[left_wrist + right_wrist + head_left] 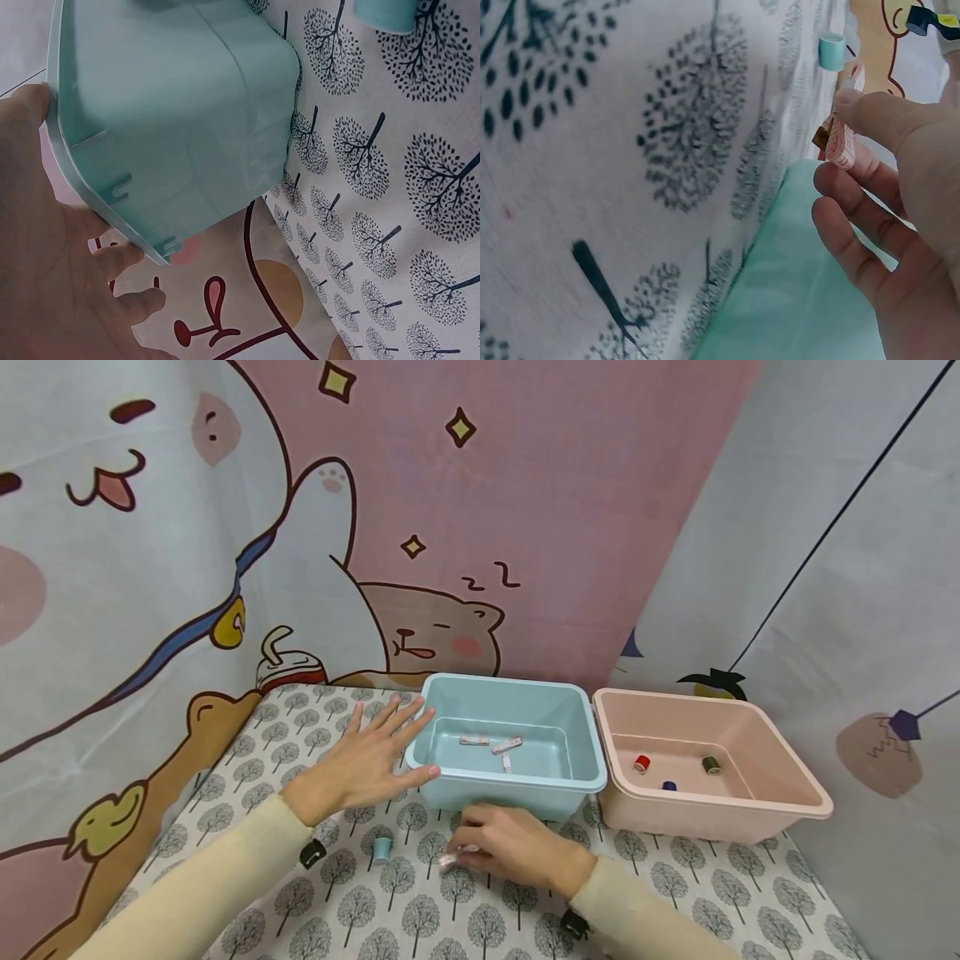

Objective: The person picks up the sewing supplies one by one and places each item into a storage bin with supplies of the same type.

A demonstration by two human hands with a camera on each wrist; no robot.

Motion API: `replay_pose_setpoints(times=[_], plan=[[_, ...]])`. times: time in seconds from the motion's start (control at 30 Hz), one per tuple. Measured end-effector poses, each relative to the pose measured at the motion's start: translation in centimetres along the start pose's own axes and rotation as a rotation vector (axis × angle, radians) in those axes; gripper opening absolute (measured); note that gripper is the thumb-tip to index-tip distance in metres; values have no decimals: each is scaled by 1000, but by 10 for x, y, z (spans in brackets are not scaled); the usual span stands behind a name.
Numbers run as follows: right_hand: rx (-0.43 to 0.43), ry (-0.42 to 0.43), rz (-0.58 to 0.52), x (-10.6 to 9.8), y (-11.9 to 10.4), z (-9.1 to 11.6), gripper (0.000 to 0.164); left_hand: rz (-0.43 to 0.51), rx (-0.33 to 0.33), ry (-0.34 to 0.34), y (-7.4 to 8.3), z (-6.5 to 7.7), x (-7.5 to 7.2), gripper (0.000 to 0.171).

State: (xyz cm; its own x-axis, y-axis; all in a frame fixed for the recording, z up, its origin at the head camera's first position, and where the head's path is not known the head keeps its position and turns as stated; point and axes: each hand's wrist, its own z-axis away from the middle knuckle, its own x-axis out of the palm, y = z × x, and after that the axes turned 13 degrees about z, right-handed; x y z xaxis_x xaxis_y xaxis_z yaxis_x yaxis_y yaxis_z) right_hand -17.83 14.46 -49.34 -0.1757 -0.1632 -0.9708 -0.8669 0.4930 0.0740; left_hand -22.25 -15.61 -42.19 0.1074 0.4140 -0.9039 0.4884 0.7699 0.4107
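My right hand (517, 847) pinches a folded measuring tape (842, 146), pale pink with printed marks and a brassy end, between thumb and fingers, low in front of the light blue bin (517, 777). My left hand (360, 764) is spread at that bin's left end, its thumb and fingertips right at the rim in the left wrist view. Inside the blue bin lie three similar pinkish-white folded tapes (507, 745). A light blue thread spool (382, 850) stands on the patterned cloth, left of the held tape.
A pink bin (712, 814) stands right beside the blue one. It holds a red spool (641, 764), a green spool (711, 766) and a partly hidden blue spool (669, 786). Tree-print cloth (420, 918) covers the table; a cartoon curtain (555, 527) hangs behind.
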Motion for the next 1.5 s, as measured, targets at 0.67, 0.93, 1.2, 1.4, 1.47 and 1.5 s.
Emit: replay_pose_setpoints(times=[0.67, 0.93, 1.2, 1.4, 1.47, 1.5], plan=[[17, 78, -196, -49, 5, 4, 20, 4, -5, 5, -4, 1, 0, 94], [-34, 147, -160, -70, 10, 7, 21, -4, -2, 3, -3, 1, -1, 95], [-57, 224, -134, -85, 21, 5, 22, -17, 1, 1, -2, 0, -1, 97], [-63, 266, -112, -97, 36, 6, 25, -7, 5, -1, -1, 0, -1, 97], [-65, 284, -108, -102, 42, 7, 27, -9, 7, -1, -1, -1, -1, 97], [-66, 291, -112, -104, 46, 7, 28, -8, 7, -1, -2, -1, 0, 96]])
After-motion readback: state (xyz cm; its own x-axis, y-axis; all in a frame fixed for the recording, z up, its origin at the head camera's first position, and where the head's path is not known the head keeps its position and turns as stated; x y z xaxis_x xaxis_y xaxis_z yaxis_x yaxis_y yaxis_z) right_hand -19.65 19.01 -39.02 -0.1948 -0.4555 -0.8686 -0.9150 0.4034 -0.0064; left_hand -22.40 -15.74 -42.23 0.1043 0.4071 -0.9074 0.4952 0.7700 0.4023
